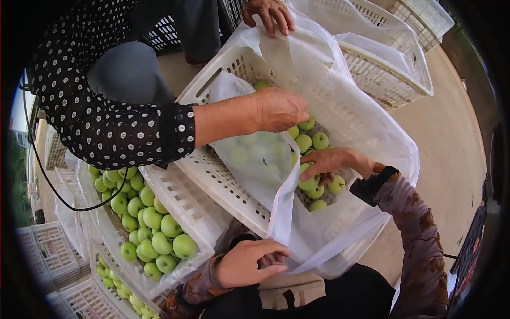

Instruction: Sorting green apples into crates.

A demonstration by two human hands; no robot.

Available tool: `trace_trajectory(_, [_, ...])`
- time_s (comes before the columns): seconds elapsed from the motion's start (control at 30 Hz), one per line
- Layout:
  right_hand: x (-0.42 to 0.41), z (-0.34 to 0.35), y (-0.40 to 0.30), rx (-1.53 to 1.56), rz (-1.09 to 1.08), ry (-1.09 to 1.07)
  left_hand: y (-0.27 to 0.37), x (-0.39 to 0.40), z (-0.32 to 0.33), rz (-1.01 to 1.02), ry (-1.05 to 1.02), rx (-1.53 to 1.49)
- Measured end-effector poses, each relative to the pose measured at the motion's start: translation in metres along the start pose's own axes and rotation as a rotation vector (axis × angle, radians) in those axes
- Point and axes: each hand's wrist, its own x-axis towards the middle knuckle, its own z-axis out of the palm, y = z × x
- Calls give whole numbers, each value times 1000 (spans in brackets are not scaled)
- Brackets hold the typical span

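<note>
My right hand point(328, 164) reaches into a white plastic crate point(239, 199) lined with a whitish mesh liner point(358, 115); its fingers are around a green apple point(308, 182). Several more green apples point(304, 142) lie at the crate's bottom, some seen through a fold of the liner. At the crate's near edge is my left hand point(255, 261), fingers curled beside the liner's hem; the frame does not settle whether it grips anything.
Across the crate, another person's forearm point(227, 119) extends over the apples, and that person's other hand point(271, 16) rests on the liner. A lined crate heaped with green apples point(153, 217) stands at left. White crates point(382, 71) stand at upper right, others point(51, 247) at lower left.
</note>
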Motion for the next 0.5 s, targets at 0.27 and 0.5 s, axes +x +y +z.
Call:
trace_trajectory(0.27, [-103, 27, -46, 79, -546, -267, 17, 32, 4, 171, 161, -1159])
trace_trajectory(0.5, [48, 31, 63, -993, -105, 162, 4, 38, 15, 130, 117, -1072])
